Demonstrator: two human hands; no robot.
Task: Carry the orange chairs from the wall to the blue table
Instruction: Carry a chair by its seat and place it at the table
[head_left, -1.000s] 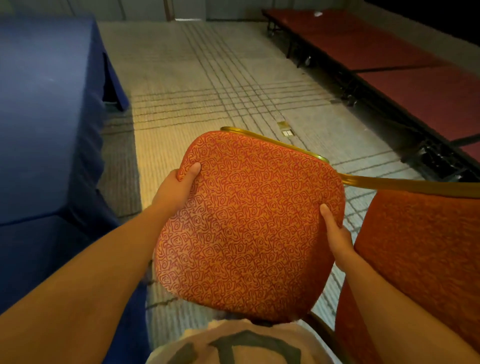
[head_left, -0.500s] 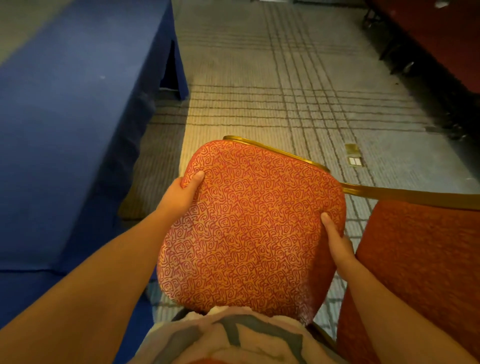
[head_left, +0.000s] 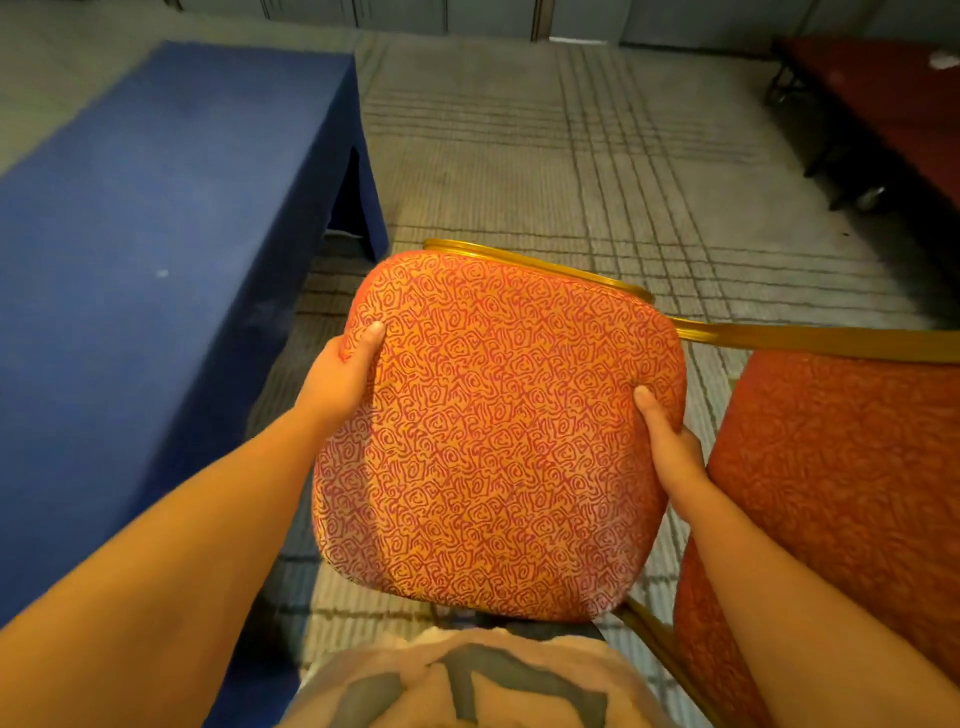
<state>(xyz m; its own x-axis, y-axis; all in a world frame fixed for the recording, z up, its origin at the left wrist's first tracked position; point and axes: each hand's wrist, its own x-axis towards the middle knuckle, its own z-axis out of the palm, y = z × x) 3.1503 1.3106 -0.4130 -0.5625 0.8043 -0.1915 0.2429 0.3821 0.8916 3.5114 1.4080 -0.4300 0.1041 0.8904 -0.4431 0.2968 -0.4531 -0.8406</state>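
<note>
Orange chair (head_left: 498, 441), patterned cushion facing up, held off the carpet (head_left: 519, 156) in front of the body, just beside the near end of the blue table (head_left: 156, 234). Left hand (head_left: 337, 374) grips the cushion's left edge and right hand (head_left: 670, 447) its right edge, thumbs on top, fingers hidden underneath. Gold frame (head_left: 545, 265) shows at the far edge. Plainer orange cushion (head_left: 831, 493) to the right; can't tell if same chair or another. Carry looks nearly done for this chair; setting down still left. Chairs remaining at the wall not visible.
</note>
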